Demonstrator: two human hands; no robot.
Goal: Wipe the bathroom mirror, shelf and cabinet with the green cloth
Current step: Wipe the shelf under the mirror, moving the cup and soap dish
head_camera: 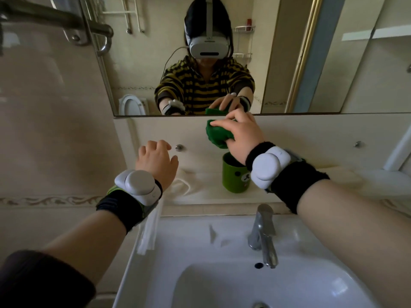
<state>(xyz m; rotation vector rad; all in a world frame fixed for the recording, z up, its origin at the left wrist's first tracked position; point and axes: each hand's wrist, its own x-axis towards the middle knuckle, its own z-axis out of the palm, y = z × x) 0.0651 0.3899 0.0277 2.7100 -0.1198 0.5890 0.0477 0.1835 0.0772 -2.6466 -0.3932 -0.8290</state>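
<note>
From my head camera: my right hand (241, 132) grips the bunched green cloth (216, 135) just below the mirror's (289, 63) lower edge, above the green cup (234, 176) standing on the shelf (200, 194). My left hand (156, 161) hovers over the shelf, fingers relaxed, holding nothing.

A home bathroom: a white washbasin (182, 236) with a chrome tap (264, 234) sits below a wall mirror (138, 70), whose reflection shows a toilet (131, 105) and wire corner racks (243, 28). Beige tiled walls (55, 130), a steel towel rail (55, 16) and a green cup (234, 176) on the shelf (206, 193) behind the basin fit a household washroom
</note>
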